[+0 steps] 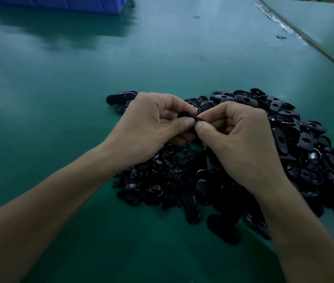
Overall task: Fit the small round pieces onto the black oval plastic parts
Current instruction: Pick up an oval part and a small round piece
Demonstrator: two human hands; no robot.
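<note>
A black oval plastic part point(190, 117) is held between both hands above the table. My left hand point(149, 127) grips its left end with thumb and curled fingers. My right hand point(237, 135) pinches its right end, thumb beside the left thumb. Most of the part is hidden by the fingers, and I cannot tell whether a round piece sits on it. Below the hands lies a heap of small round black pieces point(154, 180). A large pile of black oval parts point(296, 144) spreads to the right.
A few oval parts point(121, 98) lie apart just beyond my left hand. A blue plastic bin point(60, 3) stands at the far left on the green table point(60, 88). A taped seam point(284, 27) and the table's edge run along the far right.
</note>
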